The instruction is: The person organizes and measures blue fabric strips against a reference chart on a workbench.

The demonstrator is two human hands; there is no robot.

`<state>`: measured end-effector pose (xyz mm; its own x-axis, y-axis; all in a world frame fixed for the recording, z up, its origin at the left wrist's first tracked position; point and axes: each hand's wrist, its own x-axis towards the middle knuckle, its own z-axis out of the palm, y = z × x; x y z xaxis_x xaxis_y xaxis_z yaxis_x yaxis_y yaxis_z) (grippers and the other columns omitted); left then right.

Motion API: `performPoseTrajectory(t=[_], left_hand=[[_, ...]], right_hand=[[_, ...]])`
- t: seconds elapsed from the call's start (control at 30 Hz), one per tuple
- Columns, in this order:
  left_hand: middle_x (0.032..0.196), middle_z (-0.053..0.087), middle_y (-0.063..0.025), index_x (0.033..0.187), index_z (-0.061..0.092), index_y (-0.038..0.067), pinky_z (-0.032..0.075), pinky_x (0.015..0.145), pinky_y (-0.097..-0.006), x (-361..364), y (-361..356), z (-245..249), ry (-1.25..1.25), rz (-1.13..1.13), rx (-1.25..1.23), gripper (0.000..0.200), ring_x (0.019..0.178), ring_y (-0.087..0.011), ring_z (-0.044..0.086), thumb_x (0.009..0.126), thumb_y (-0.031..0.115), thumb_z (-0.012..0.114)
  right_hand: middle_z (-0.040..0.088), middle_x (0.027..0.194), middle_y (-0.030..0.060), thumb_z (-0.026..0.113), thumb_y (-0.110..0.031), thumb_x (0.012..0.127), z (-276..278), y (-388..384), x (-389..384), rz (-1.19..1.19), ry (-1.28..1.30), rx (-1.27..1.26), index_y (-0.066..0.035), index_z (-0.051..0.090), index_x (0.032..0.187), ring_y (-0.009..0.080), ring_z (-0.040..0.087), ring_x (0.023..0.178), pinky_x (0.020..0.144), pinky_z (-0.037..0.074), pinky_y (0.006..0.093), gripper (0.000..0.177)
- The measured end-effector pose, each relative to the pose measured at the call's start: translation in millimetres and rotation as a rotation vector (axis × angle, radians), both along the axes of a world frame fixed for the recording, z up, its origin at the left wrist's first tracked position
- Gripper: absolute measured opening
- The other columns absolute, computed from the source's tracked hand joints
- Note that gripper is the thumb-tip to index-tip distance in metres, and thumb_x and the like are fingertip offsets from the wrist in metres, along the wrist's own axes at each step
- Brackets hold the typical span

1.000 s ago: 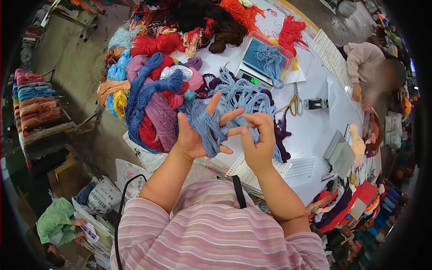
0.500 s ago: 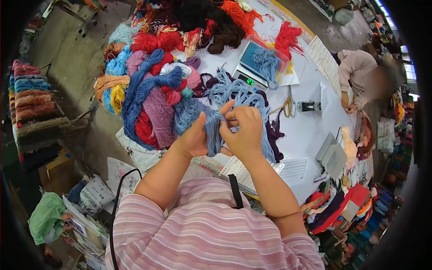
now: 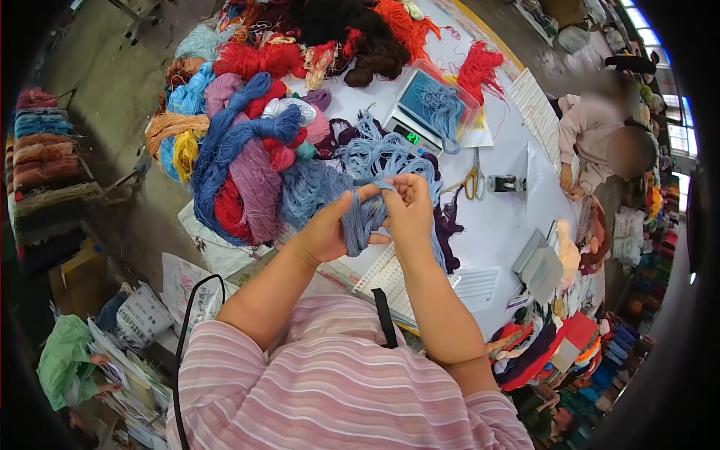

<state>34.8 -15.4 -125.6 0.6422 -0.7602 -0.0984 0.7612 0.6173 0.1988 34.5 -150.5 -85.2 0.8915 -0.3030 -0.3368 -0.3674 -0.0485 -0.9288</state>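
Pale blue yarn hank (image 3: 362,219): soft, light and limp, to judge by the loose drape over the fingers. No stiffness, nothing fragile, but probably prone to slipping strand by strand and to snagging on neighbouring skeins. Best taken around the whole bundle where the strands run together, not by a single thread. Likely to tangle if pulled from a loose end.

Wound over the left hand (image 3: 324,234), across the palm and between thumb and fingers, with that hand half-closed around the bundle. Pinched at the upper end by the right hand (image 3: 411,211), fingers curled in and gripping a few strands just above the left thumb. Both hands close together with the yarn between them, raised above the table (image 3: 499,217) near its front edge.

Trails from the hands into a larger heap of the same blue yarn (image 3: 382,154) on the table just beyond, and hangs down past the right wrist over a printed sheet (image 3: 390,277). Just to the left, a pile of mixed skeins (image 3: 240,165) in blue, mauve, red and yellow. Farther off, a scale (image 3: 424,105) with more blue yarn on its tray. Scissors (image 3: 471,182) well apart to the right. Across the table, another person (image 3: 585,127) at the far edge, well apart from the hank.
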Motion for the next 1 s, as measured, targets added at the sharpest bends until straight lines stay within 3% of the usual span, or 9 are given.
performPoseTrajectory(t=[0.07,0.3,0.4,0.47,0.57,0.6,0.73,0.9,1.0], left_hand=[[0.122,0.050,-0.0126,0.138,0.028,0.010,0.050,0.085,-0.0414,-1,3,-4,0.009,0.019,0.057,0.064,0.111,-0.0240,0.052,0.090,0.050,0.045],[0.122,0.049,-0.0171,0.138,0.030,0.017,0.050,0.083,-0.0414,3,1,2,-0.075,0.134,0.073,0.056,0.106,-0.0280,0.054,0.092,0.046,0.044],[0.117,0.050,-0.0211,0.142,0.025,0.022,0.051,0.072,-0.0384,10,5,4,0.036,0.183,-0.276,0.063,0.084,-0.0276,0.058,0.090,0.052,0.044],[0.114,0.050,-0.0207,0.143,0.024,0.020,0.051,0.070,-0.0366,10,12,0,-0.010,0.133,-0.402,0.066,0.078,-0.0250,0.057,0.089,0.053,0.044],[0.085,0.051,-0.0106,0.117,0.048,0.009,0.049,0.065,-0.0338,23,17,1,-0.168,0.051,-0.146,0.045,0.068,-0.0185,0.052,0.091,0.046,0.043],[0.069,0.042,-0.0017,0.091,0.049,0.009,0.044,0.056,-0.0287,25,20,1,-0.028,0.022,0.001,0.031,0.057,-0.0116,0.042,0.093,0.040,0.044],[0.059,0.031,0.0045,0.076,0.043,0.012,0.029,0.046,-0.0245,36,26,-17,0.312,0.108,0.260,0.028,0.048,-0.0073,0.030,0.094,0.033,0.045],[0.064,0.039,0.0020,0.082,0.047,0.011,0.037,0.054,-0.0273,40,27,-31,0.413,0.198,0.315,0.022,0.054,-0.0095,0.037,0.095,0.030,0.045],[0.074,0.048,-0.0015,0.091,0.051,0.010,0.045,0.066,-0.0326,43,16,-30,0.439,0.237,0.477,0.018,0.065,-0.0134,0.047,0.094,0.026,0.046]], right_hand=[[0.052,0.082,-0.0004,0.057,-0.009,0.082,7,3,1,-0.097,0.108,0.192,-0.005,0.050,0.103,0.0050,0.050,0.071,0.049,0.040,0.0185,0.022],[0.054,0.086,0.0005,0.056,-0.019,0.087,0,-9,6,-0.023,0.220,0.453,-0.005,0.054,0.107,0.0061,0.049,0.071,0.057,0.041,0.0200,0.024],[0.057,0.088,0.0011,0.047,-0.032,0.093,-13,-27,13,-0.023,0.117,0.284,-0.005,0.058,0.101,0.0089,0.050,0.080,0.073,0.039,0.0249,0.031],[0.058,0.085,0.0006,0.048,-0.030,0.092,-39,-57,22,-0.049,0.131,0.205,-0.005,0.059,0.100,0.0088,0.051,0.078,0.071,0.039,0.0234,0.029],[0.058,0.082,0.0018,0.056,-0.029,0.087,-101,-118,41,-0.207,0.135,0.035,-0.007,0.059,0.089,0.0085,0.050,0.072,0.064,0.039,0.0246,0.023],[0.058,0.086,0.0044,0.059,-0.030,0.084,-120,-140,46,-0.334,0.202,0.083,-0.007,0.056,0.091,0.0111,0.052,0.074,0.063,0.039,0.0256,0.024],[0.055,0.103,0.0101,0.059,-0.029,0.084,-185,-200,62,-0.609,0.364,0.327,-0.007,0.049,0.112,0.0202,0.053,0.085,0.070,0.042,0.0334,0.037],[0.051,0.113,0.0125,0.061,-0.030,0.082,-210,-210,79,-0.639,0.416,0.404,-0.011,0.046,0.124,0.0245,0.051,0.099,0.085,0.039,0.0381,0.049],[0.053,0.109,0.0109,0.062,-0.029,0.081,-224,-213,94,-0.748,0.431,0.463,-0.010,0.053,0.113,0.0224,0.050,0.099,0.082,0.039,0.0367,0.038]])
